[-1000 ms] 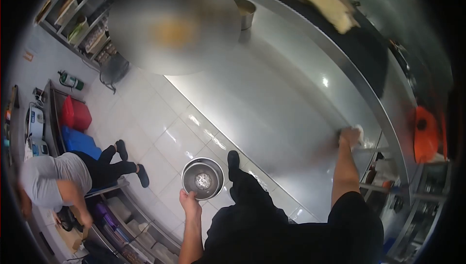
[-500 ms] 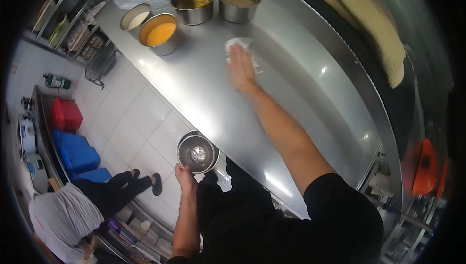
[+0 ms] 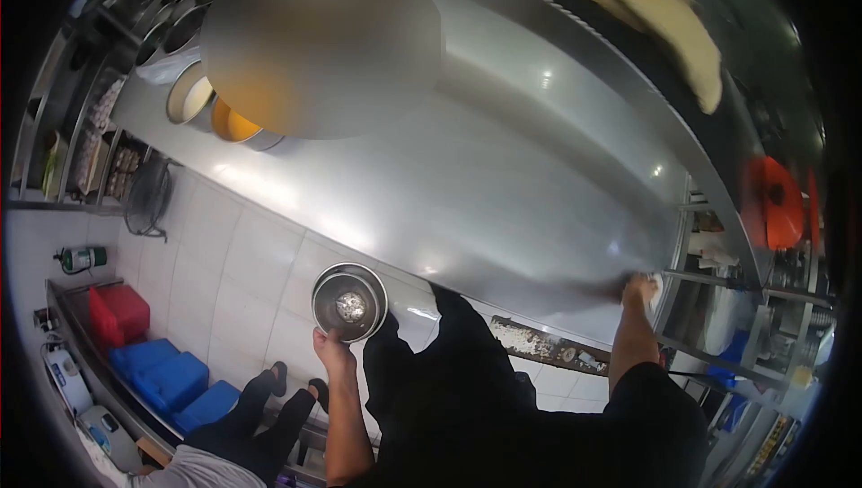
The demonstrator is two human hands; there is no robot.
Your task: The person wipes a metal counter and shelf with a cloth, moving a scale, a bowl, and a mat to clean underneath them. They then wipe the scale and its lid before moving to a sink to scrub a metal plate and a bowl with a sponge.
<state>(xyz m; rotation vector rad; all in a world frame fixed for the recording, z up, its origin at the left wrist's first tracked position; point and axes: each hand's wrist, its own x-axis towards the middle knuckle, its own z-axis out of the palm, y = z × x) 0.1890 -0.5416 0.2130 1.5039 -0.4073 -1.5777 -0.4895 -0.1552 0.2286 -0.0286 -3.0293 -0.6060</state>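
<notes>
Beside the steel counter's near edge, my left hand [image 3: 336, 351] grips the rim of a round metal pot [image 3: 350, 301] with something pale and shiny at its bottom. At the right end of the steel counter [image 3: 503, 192], my right hand [image 3: 639, 290] is closed on a white cloth [image 3: 656, 287], which shows only in part. A pot with orange contents [image 3: 235, 125] and a pot with white contents [image 3: 189, 95] stand on the counter's far left. A blurred oval hides much of the area beside them.
A person in dark trousers [image 3: 235, 425] is at the lower left, near blue bins [image 3: 166, 376] and a red bin [image 3: 119, 313]. Shelves [image 3: 781, 308] adjoin the counter's right end. An orange-red object [image 3: 779, 203] hangs at the right.
My right hand has moved with the cloth from the counter's middle to its right end. The view has shifted. My left hand still holds the pot. A blurred oval now covers some pots.
</notes>
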